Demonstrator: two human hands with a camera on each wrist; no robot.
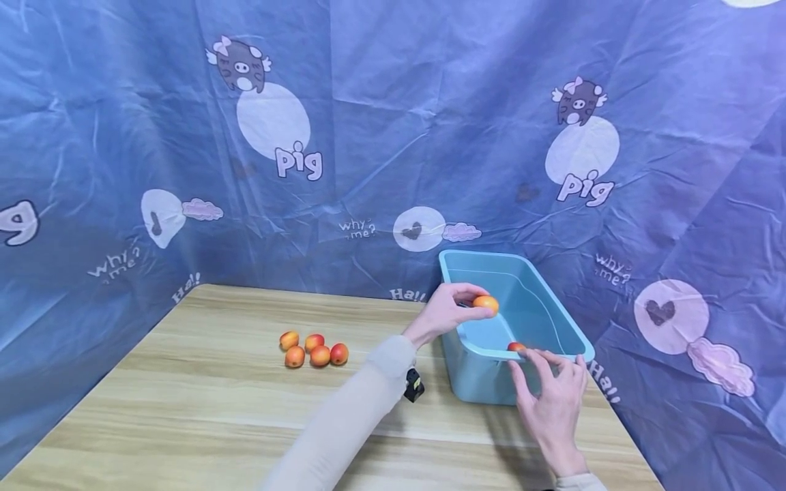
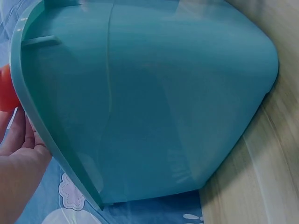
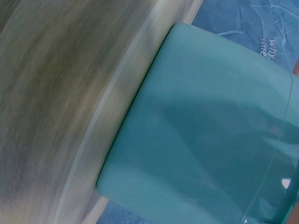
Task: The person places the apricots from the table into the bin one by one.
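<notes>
My left hand [image 1: 442, 314] pinches a small, egg-shaped orange-and-red fruit [image 1: 486, 305] between thumb and fingers, over the left side of a blue plastic bin [image 1: 457, 372]. The left wrist view has that fruit [image 2: 7, 91] beyond the bin's rim, partly hidden by it. At the bin's near edge, my right hand [image 1: 552, 402] grips the rim, thumb outside and fingers over the top. Inside the bin near that rim, another reddish fruit [image 1: 516, 346] shows in part. The right wrist view is mostly the bin's outer wall [image 3: 196, 126].
Several similar fruits [image 1: 319, 355] lie grouped on the wooden table [image 1: 184, 409], left of the bin. A blue printed cloth [image 1: 368, 136] hangs behind the table and along its sides. A small black device [image 1: 414, 385] sits at the left wrist.
</notes>
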